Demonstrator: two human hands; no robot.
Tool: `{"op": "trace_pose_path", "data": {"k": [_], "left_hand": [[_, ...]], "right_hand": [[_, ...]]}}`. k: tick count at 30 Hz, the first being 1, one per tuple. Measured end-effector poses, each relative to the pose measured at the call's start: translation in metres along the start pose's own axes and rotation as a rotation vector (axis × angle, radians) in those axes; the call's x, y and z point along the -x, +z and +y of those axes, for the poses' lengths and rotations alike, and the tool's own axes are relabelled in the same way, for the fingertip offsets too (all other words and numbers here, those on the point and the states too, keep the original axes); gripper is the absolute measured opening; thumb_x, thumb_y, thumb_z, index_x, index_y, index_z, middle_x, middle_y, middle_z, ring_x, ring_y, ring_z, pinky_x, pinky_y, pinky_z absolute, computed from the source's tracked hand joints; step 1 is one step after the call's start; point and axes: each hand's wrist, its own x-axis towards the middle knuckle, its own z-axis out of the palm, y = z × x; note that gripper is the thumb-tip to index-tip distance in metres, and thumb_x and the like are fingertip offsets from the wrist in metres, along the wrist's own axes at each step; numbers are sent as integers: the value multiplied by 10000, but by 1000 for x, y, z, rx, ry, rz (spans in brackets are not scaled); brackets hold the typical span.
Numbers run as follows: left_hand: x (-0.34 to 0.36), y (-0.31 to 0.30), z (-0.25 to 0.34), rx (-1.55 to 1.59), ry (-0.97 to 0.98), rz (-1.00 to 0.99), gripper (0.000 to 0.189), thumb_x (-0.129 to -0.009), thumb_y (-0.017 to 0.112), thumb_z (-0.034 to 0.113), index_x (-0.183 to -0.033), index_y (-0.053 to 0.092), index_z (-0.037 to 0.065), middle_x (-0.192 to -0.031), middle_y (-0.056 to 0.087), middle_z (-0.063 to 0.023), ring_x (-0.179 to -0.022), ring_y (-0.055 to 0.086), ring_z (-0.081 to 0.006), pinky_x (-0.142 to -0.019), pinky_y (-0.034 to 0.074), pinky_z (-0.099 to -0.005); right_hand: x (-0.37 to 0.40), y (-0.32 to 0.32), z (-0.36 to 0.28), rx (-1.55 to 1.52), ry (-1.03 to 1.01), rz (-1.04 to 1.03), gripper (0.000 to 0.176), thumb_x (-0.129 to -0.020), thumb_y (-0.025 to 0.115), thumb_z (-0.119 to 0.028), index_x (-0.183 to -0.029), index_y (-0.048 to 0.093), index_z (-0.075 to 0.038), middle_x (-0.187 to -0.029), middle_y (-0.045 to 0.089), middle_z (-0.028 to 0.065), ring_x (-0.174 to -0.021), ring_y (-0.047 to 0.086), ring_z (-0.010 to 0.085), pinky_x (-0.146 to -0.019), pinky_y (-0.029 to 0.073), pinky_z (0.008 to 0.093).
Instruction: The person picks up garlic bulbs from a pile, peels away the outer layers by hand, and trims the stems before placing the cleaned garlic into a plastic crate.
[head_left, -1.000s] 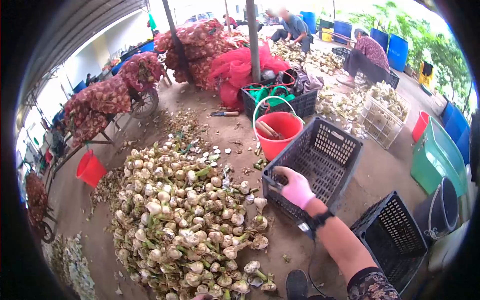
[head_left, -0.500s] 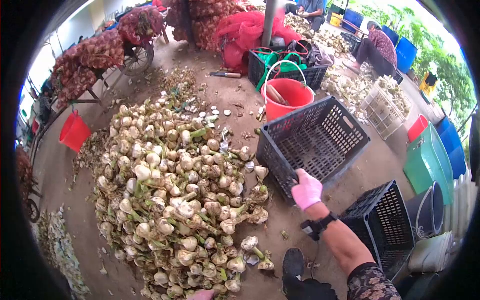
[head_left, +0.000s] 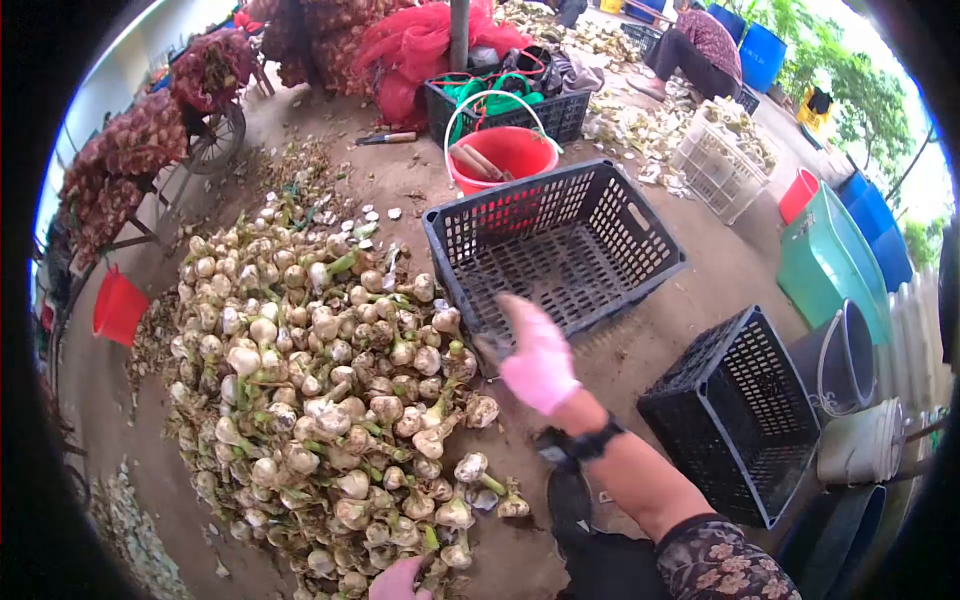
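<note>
My right hand (head_left: 540,365), in a pink glove, is at the near left corner of a black plastic crate (head_left: 655,275), fingers apart and a little blurred. The crate stands upright on the ground with bare slats showing inside. Beside it on the left spreads a big heap of garlic bulbs (head_left: 330,390) with trimmed stems and dirty roots. Only part of my left hand (head_left: 400,580), also pink-gloved, shows at the bottom edge against the heap; its fingers are mostly hidden.
A red bucket (head_left: 520,150) holding wooden-handled tools stands behind the crate. Another black crate (head_left: 735,415) lies tipped at the right, near a grey bucket (head_left: 835,360) and a green tub (head_left: 840,265). A knife (head_left: 388,138) lies farther back. A person (head_left: 690,55) sits beyond.
The black crate now appears farther left, closer to the heap, as the whole view has shifted. My right hand has gone from gripping its near rim to spread fingers.
</note>
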Motion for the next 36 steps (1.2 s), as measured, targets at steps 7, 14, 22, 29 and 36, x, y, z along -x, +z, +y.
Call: {"op": "trace_pose_path", "data": {"k": [7, 14, 22, 29, 36], "left_hand": [[16, 1, -6, -83, -107, -74, 385, -786, 583, 113, -1164, 557, 44, -1102, 601, -189, -1011, 600, -235, -900, 456, -377], [27, 15, -6, -205, -181, -130, 437, -692, 609, 138, -1119, 583, 49, -1064, 617, -179, -1008, 578, -338, -889, 456, -386], [79, 3, 10, -191, -174, 18, 423, -705, 660, 142, -1116, 582, 79, -1034, 632, -163, -991, 589, -330, -880, 457, -380], [121, -8, 21, -196, -242, 28, 454, -732, 656, 128, -1164, 553, 36, -1073, 617, -200, -1034, 574, -348, -895, 452, -388], [100, -2, 5, -192, -299, -74, 448, -762, 633, 188, -1186, 552, 68, -1152, 597, -160, -1095, 550, -314, -940, 428, -372]], "right_hand": [[109, -207, 164, 793, 570, 287, 642, -714, 740, -317, -1206, 498, 17, -1184, 540, 238, -1117, 518, 338, -924, 438, 396], [145, -191, 118, 584, 894, -221, 438, -808, 605, -392, -1046, 512, -37, -913, 647, 241, -908, 622, 388, -800, 482, 439], [222, -178, 69, 471, 428, -351, 347, -725, 557, -148, -1059, 571, -54, -749, 649, 198, -727, 642, 364, -662, 495, 445], [249, -166, 30, 313, 230, -515, 341, -718, 574, -141, -1051, 570, -67, -725, 636, 192, -717, 632, 375, -643, 488, 458], [263, -145, -3, 33, -51, -690, 437, -699, 571, -86, -1134, 531, -85, -743, 627, 186, -695, 618, 381, -615, 491, 450]]}}
